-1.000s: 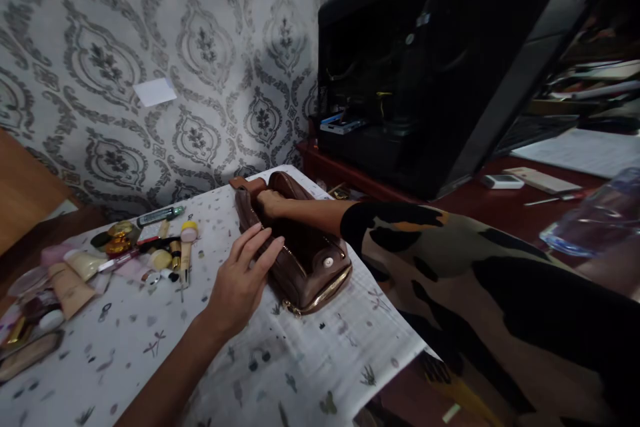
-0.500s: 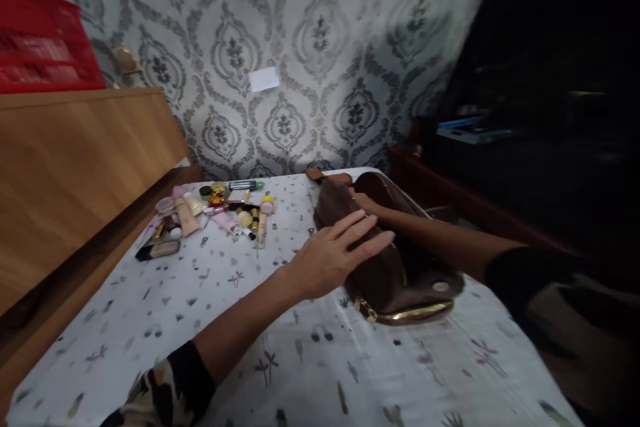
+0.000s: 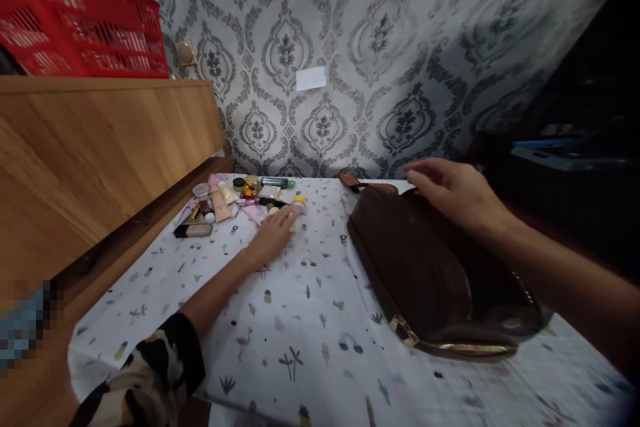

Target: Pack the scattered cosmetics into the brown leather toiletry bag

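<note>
My left hand (image 3: 274,233) lies low over the near right side of a pile of cosmetics, its fingers stretched forward close to a small jar with a yellow lid (image 3: 299,201); whether it touches anything there is hard to tell. Tubes, bottles and small pots make up the pile, among them a peach tube (image 3: 220,204) and a black-capped bottle (image 3: 193,231). A dark brown handbag (image 3: 405,253) with a gold zip rests on the right, its top open. Above the bag's far side is my right hand (image 3: 457,197), thumb and fingers apart, nothing seen in it.
A white patterned cloth (image 3: 310,320) covers the table. On the left stands a wooden cabinet (image 3: 110,140) with a red plastic basket (image 3: 95,23) on top. Patterned wallpaper (image 3: 350,100) is behind. Dark furniture fills the right side.
My left hand has gone from the handbag leftward to the cosmetics. My right hand has come up out of the bag's opening. The view has swung left.
</note>
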`<state>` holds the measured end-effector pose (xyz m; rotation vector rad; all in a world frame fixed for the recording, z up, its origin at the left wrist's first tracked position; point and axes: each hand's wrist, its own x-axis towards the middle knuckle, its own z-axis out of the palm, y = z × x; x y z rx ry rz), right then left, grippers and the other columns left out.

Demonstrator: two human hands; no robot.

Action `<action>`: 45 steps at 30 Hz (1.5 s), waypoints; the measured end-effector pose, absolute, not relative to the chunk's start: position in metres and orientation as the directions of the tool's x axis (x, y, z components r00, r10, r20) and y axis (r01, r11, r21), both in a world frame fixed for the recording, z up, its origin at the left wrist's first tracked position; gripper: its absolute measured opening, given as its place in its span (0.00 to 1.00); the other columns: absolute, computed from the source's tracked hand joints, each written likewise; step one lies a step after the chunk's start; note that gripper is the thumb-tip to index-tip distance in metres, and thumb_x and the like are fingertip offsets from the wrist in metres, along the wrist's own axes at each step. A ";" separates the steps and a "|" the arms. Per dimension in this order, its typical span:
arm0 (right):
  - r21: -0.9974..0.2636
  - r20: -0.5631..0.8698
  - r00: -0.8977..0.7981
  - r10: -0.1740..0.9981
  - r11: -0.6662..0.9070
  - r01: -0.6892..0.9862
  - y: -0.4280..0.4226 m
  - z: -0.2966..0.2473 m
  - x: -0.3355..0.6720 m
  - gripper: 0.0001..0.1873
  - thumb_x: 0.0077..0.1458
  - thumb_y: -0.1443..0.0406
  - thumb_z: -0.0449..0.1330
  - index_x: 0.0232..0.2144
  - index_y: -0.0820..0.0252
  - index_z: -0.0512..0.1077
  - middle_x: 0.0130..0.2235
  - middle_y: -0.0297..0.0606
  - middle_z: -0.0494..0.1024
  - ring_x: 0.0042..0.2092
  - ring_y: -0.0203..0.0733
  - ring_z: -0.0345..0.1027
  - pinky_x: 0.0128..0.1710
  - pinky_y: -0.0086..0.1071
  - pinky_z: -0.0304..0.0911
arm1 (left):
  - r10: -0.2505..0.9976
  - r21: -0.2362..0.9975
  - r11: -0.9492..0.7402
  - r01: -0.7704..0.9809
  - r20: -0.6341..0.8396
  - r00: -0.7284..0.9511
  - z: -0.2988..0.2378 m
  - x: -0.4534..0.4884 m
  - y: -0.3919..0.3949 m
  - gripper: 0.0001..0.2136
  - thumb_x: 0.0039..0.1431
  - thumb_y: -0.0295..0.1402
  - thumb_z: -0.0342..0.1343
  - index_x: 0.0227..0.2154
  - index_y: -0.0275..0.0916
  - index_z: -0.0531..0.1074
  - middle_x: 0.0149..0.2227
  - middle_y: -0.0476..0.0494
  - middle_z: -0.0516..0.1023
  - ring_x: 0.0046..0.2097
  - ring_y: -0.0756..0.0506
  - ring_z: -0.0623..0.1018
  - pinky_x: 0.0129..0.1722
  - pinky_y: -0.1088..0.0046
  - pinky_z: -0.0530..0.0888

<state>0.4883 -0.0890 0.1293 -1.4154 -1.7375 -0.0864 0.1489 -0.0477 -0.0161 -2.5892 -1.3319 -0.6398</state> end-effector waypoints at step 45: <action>-0.777 0.465 -0.147 0.873 0.482 0.405 -0.090 -0.045 0.263 0.12 0.56 0.73 0.52 0.37 0.59 0.75 0.37 0.40 0.76 0.39 0.44 0.71 0.42 0.34 0.68 | 0.936 0.151 0.012 0.988 0.346 -0.065 0.015 0.061 0.123 0.19 0.64 0.41 0.51 0.54 0.38 0.65 0.56 0.29 0.66 0.59 0.31 0.68 0.55 0.54 0.68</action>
